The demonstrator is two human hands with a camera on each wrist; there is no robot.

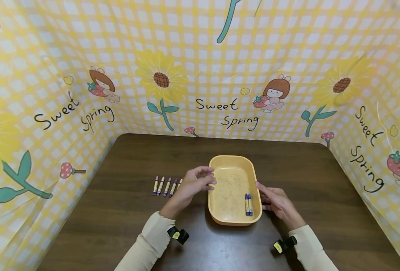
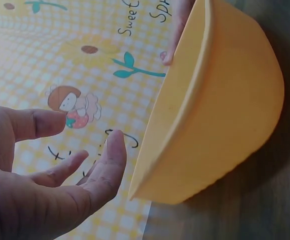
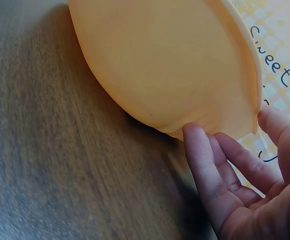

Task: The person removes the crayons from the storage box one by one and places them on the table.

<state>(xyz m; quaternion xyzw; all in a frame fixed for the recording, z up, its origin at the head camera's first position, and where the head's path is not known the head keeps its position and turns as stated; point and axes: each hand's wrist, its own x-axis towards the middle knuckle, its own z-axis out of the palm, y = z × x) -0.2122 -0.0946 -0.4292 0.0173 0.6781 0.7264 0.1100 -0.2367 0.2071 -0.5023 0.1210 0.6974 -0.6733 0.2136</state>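
Observation:
A yellow plastic basin (image 1: 235, 222) sits on the table, with two crayons (image 1: 247, 205) side by side on its floor near the right front corner. My right hand (image 1: 278, 202) holds its right side: in the right wrist view the thumb is at the rim and the fingers lie against the outer wall. My left hand (image 1: 193, 184) hovers by the left rim, holding nothing. Its fingers (image 2: 112, 160) are loosely bent and apart from the basin in the left wrist view. Several crayons (image 1: 167, 187) lie in a row left of that hand, which partly hides the row's right end.
The dark wooden table (image 1: 125, 226) has rounded far corners. A yellow checked cloth (image 1: 200, 75) with printed flowers and lettering hangs round its back and sides. Black devices (image 1: 178, 235) are strapped at both wrists over light sleeves.

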